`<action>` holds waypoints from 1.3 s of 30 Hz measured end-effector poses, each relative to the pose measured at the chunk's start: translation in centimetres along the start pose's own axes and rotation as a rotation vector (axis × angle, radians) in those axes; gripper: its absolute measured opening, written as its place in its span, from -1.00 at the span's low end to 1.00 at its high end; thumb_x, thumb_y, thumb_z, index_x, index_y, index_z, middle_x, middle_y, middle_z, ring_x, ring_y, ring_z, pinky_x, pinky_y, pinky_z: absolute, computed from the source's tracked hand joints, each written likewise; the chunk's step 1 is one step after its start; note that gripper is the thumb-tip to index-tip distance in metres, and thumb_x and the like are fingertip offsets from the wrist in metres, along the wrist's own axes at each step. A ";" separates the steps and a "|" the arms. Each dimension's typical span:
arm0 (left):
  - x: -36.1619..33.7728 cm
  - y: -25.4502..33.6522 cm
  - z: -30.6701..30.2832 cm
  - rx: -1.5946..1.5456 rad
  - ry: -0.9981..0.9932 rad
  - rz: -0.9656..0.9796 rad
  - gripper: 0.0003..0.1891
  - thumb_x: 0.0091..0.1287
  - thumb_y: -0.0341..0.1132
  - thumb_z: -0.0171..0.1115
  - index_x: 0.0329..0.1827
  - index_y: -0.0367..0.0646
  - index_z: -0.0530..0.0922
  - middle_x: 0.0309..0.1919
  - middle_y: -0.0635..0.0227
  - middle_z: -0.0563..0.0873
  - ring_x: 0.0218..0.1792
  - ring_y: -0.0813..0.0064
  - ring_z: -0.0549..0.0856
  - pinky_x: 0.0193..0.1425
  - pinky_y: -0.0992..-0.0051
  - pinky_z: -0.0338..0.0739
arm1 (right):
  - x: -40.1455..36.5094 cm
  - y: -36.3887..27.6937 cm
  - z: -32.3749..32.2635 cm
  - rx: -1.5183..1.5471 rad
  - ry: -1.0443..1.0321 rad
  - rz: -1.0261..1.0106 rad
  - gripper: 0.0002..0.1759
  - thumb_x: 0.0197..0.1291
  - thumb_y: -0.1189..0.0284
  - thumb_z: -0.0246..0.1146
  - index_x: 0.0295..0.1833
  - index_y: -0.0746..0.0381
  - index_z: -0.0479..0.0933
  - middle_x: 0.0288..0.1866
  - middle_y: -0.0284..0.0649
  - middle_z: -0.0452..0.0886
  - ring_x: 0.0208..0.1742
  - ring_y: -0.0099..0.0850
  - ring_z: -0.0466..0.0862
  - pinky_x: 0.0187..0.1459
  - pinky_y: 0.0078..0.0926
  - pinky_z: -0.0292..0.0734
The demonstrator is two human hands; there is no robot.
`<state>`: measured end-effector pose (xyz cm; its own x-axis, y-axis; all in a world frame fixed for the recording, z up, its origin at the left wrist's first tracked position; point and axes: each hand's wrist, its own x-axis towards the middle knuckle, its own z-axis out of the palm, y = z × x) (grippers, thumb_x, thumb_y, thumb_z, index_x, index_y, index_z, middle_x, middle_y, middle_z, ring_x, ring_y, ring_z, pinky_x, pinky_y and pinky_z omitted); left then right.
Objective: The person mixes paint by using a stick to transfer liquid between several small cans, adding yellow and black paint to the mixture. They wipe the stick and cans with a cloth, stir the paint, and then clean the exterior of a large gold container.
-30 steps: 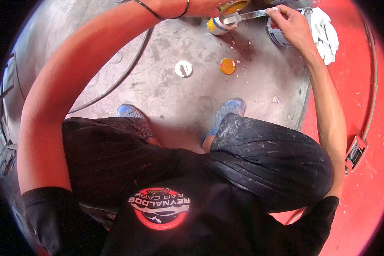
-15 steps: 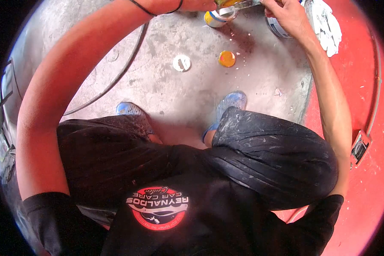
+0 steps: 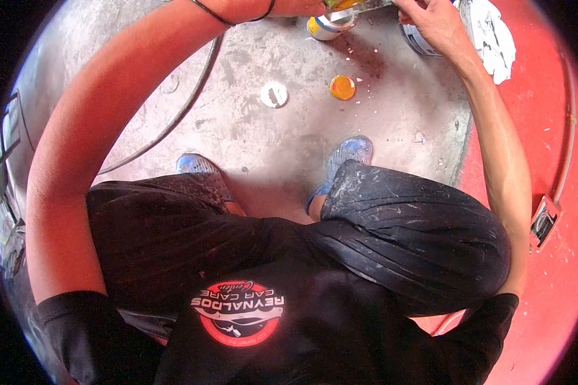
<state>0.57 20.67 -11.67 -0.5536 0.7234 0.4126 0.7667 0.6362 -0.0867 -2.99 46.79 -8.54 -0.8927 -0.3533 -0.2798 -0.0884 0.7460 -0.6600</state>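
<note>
At the top edge, my left hand [image 3: 300,8] is partly cut off by the frame; its fingertips meet a yellow-green object [image 3: 341,4] whose kind I cannot make out. My right hand [image 3: 433,24] is closed at the fingertips on the end of a flat greyish blade [image 3: 374,5], which reaches left towards the yellow-green object. Just below them stands an open tin [image 3: 324,29] with a yellow and blue label, upright on the floor. A white round lid [image 3: 274,94] and an orange-coated round lid [image 3: 342,88] lie on the concrete nearer to me.
A larger can [image 3: 417,40] stands partly behind my right hand, beside a crumpled white cloth or bag [image 3: 494,45]. A dark hose [image 3: 189,102] curves across the concrete at left. Red flooring [image 3: 546,269] at right carries a cable [image 3: 569,128] and a small metal box [image 3: 545,221].
</note>
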 end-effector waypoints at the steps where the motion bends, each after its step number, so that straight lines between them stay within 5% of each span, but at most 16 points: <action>1: 0.0 0.0 0.0 0.001 -0.001 0.004 -0.62 0.36 -0.24 0.37 0.25 0.04 0.69 0.01 0.34 0.67 0.15 0.25 0.65 0.29 0.15 0.44 | 0.0 0.0 0.0 -0.003 0.000 0.008 -0.65 0.56 0.24 0.35 -0.32 0.21 0.67 -0.52 -0.39 0.66 -0.54 -0.59 0.60 -0.47 -0.50 0.45; 27: 0.6 0.3 -0.6 -0.009 0.020 0.032 -0.59 0.37 -0.24 0.38 0.28 0.05 0.69 0.06 0.35 0.71 0.19 0.28 0.67 0.34 0.15 0.45 | -0.4 -0.2 -0.3 -0.053 0.022 -0.005 -0.65 0.53 0.22 0.35 -0.29 0.24 0.71 -0.49 -0.35 0.69 -0.47 -0.54 0.63 -0.39 -0.42 0.51; 34: -1.2 0.1 -1.3 -0.290 -0.147 -0.330 -0.26 0.05 -0.14 0.64 0.36 -0.06 0.61 0.17 0.14 0.78 0.29 0.01 0.73 0.44 0.07 0.49 | 0.2 1.2 0.5 -0.110 0.135 -0.273 -0.66 0.46 0.23 0.39 -0.17 0.34 0.73 -0.42 -0.23 0.74 -0.34 -0.43 0.72 -0.24 -0.29 0.62; 39: -2.3 0.1 -0.9 -0.520 -0.098 -0.531 -0.23 0.06 -0.20 0.67 0.40 -0.10 0.59 0.16 0.03 0.80 0.27 -0.07 0.75 0.40 0.04 0.60 | 1.0 1.1 1.4 -0.165 0.145 -0.430 -0.71 0.43 0.26 0.40 -0.15 0.31 0.72 -0.38 -0.05 0.77 -0.37 -0.26 0.78 -0.25 -0.21 0.65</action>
<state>2.22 18.83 -11.78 -0.8999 0.3900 0.1951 0.4295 0.7153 0.5512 -3.33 46.42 -10.51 -0.8111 -0.5759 0.1020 -0.5214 0.6330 -0.5723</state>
